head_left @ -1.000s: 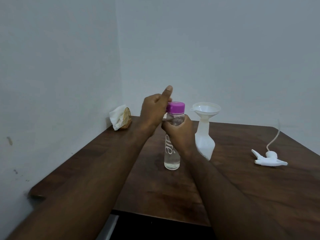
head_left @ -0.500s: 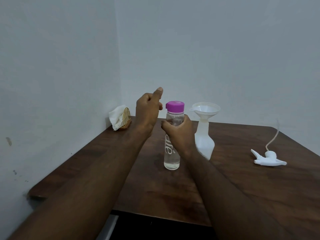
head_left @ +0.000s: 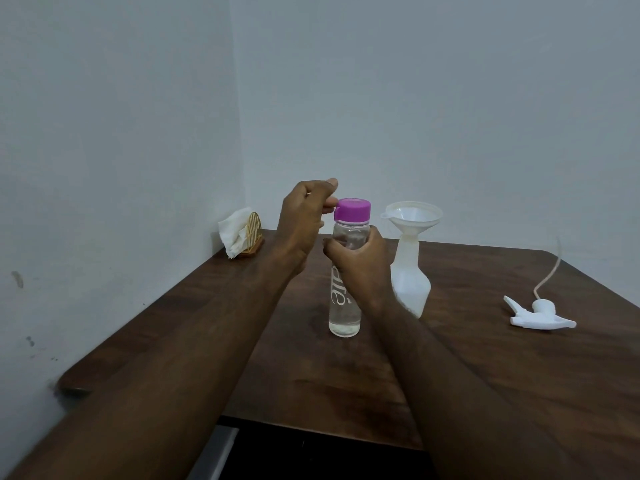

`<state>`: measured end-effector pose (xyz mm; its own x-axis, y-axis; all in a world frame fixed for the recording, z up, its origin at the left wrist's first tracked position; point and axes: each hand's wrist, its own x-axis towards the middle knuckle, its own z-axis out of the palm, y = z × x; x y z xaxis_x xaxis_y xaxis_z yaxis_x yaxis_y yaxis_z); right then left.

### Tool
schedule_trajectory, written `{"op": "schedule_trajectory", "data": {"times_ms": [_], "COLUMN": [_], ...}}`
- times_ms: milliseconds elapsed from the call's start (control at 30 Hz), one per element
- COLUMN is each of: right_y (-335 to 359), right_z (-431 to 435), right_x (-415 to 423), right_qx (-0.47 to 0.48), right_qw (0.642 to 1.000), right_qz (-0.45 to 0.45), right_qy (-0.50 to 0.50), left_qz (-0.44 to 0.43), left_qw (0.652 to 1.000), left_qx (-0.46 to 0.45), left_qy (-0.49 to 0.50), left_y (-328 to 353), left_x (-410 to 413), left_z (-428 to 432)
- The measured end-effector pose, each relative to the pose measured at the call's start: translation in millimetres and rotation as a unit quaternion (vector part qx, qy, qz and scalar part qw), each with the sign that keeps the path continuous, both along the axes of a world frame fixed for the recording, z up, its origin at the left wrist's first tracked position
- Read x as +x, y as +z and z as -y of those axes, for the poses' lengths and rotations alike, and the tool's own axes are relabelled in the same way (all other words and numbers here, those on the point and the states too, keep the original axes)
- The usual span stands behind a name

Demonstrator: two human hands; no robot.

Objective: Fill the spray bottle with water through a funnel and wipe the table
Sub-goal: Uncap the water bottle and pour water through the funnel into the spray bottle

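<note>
The dark brown wooden worktop [head_left: 502, 375] carries a clear plastic water bottle [head_left: 343, 313] standing upright near its middle. The right hand [head_left: 362, 263] wraps round the bottle's upper part. Just to the right stands a translucent white spray bottle [head_left: 410, 278] with a white plastic funnel [head_left: 414, 216] seated in its neck. The left hand [head_left: 303, 220] is curled, one fingertip against the left edge of the purple screw cap [head_left: 352, 209] (an actual grip cannot be made out). The white trigger sprayer head [head_left: 540, 317] lies far right.

Hidden: middle of water bottle [head_left: 344, 308], under right hand [head_left: 363, 265]; 7 o'clock corner of spray bottle [head_left: 411, 273], behind right forearm [head_left: 457, 382]. Cut off: table [head_left: 519, 375], 3 o'clock edge. Unclear: whether left hand [head_left: 301, 220] fingers [head_left: 330, 183] grip cap [head_left: 352, 209].
</note>
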<state>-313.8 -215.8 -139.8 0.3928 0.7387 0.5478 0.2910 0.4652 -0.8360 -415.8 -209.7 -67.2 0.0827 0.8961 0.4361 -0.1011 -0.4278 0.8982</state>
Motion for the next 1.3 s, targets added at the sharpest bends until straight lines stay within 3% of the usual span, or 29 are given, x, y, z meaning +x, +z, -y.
{"op": "schedule_trajectory", "data": {"times_ms": [133,400,633,967,1100,1300], "right_y": [-1,-1,0,2,3,3], "right_z": [1,3,4,6,6,8], "right_x": [-2,-3,-2,-4,-3,-1], "right_qx": [0.001,-0.007,-0.006,-0.015,-0.021,-0.007], "right_qw": [1.000,1.000,1.000,1.000,1.000,1.000], "right_qz": [-0.008,0.010,-0.003,-0.021,-0.017,-0.008], "right_qy": [0.007,-0.007,0.000,0.008,0.003,-0.006], "left_qz": [-0.033,0.020,-0.064,-0.019,0.013,0.057], "left_qw": [0.995,1.000,0.991,0.999,1.000,0.980], "left_qx": [-0.009,0.021,-0.006,0.027,-0.012,-0.188], "left_qy": [-0.095,-0.008,-0.116,-0.028,-0.004,-0.025], "left_y": [-2,-7,-7,-5,0,-15], "left_x": [3,-8,-2,8,7,-6], "left_z": [4,0,-2,-7,-13,-31]}}
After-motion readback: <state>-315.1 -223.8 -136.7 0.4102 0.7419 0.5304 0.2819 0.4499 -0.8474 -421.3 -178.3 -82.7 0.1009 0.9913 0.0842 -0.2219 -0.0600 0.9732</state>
